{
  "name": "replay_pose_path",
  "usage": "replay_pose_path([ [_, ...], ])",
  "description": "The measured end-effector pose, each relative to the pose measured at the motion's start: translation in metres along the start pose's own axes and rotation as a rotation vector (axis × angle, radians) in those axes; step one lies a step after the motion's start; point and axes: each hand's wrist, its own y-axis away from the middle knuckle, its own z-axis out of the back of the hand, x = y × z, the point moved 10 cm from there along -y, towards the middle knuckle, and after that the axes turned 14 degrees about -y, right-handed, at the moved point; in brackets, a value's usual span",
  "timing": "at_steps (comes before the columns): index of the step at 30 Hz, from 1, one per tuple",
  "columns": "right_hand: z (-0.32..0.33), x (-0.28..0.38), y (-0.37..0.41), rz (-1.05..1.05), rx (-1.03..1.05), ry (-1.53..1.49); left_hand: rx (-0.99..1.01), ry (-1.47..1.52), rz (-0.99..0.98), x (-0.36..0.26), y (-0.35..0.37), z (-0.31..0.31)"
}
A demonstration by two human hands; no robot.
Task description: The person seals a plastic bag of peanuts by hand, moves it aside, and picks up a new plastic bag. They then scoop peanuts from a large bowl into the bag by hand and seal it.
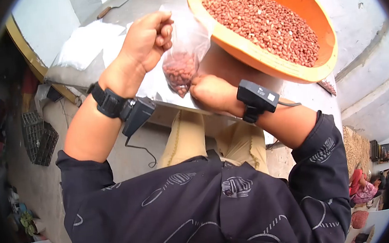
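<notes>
The left hand [149, 38] beside and right hand [214, 92] against a clear peanut bag [180, 69] had curled fingers, grips unclear; loose holding risked spills.

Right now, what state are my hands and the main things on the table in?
Orange basin: holding loose reddish nuts
Clear bag: part-filled with nuts
Knife: lying down
White sheeting: rumpled
Left hand: curled, hold unclear
Right hand: at bag's lower side, grip unclear

This looks like a workshop for packing nuts [262, 23]: between the left hand [148, 40] and the right hand [210, 92] is a filled bag [180, 68], beyond the right one a tub [250, 48], and well left of them, crates [39, 139].
</notes>
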Motion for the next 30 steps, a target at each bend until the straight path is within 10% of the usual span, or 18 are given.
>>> replay_pose_path([
  [6,0.022,0.0,0.002,-0.125,0.066,-0.105,-0.011,-0.053,0.027,-0.003,0.007,-0.006],
  [16,0.244,0.084,-0.031,0.225,-0.596,0.006,-0.032,-0.133,-0.004,-0.008,0.009,-0.005],
  [19,0.206,0.033,-0.068,0.017,-0.19,0.022,-0.032,-0.136,0.004,-0.006,0.01,-0.003],
  [30,0.238,-0.174,0.016,-0.804,0.177,-0.016,0.03,-0.044,0.021,0.001,0.009,-0.004],
])
